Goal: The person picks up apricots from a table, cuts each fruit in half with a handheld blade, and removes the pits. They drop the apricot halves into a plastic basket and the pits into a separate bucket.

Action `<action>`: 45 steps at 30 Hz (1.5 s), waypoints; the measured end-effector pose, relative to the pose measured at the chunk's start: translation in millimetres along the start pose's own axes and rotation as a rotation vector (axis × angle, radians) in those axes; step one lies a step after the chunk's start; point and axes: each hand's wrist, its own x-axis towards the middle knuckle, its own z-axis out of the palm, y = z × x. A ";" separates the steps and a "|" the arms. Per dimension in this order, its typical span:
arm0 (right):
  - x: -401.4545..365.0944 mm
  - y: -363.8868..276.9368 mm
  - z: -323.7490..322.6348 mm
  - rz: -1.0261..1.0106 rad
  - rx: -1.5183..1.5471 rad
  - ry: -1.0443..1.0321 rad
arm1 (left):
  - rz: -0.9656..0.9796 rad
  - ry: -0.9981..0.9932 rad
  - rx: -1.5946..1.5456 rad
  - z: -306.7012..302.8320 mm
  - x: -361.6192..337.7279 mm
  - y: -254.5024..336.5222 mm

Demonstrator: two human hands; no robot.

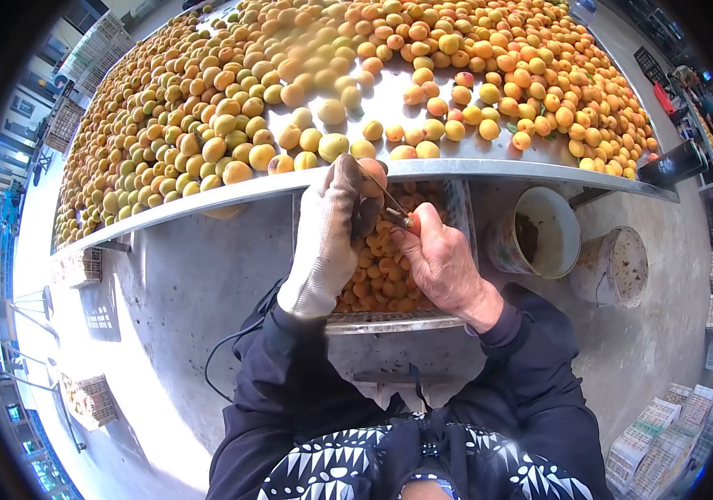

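Many yellow-orange apricots (215,148) lie spread over a metal table (531,170). Gloved in white with dark fingers, my left hand (331,229) holds an apricot (373,177) at the table's near edge. My bare right hand (448,267) is closed round the handle of a small knife (396,215), whose thin blade reaches up against that apricot. Below both hands stands a crate (390,323) filled with orange apricot pieces (380,279), partly hidden by the hands.
Right of the crate stand a bucket (571,242) with brown residue inside and a second, lidded-looking bucket (623,267). Crates are stacked at the lower right (652,437). More crates (88,402) are on the left. A dark cable (210,358) hangs beside my left sleeve.
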 end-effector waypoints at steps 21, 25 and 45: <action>-3.7 6.3 -1.2 0.044 -0.008 0.067 | 0.014 -0.037 0.034 7.5 9.5 -1.1; -0.4 -0.2 -2.7 0.058 0.008 0.036 | 0.077 -0.056 0.098 11.5 5.7 1.0; -5.4 6.8 -0.4 0.067 -0.038 0.052 | 0.037 -0.037 0.252 12.3 12.0 0.2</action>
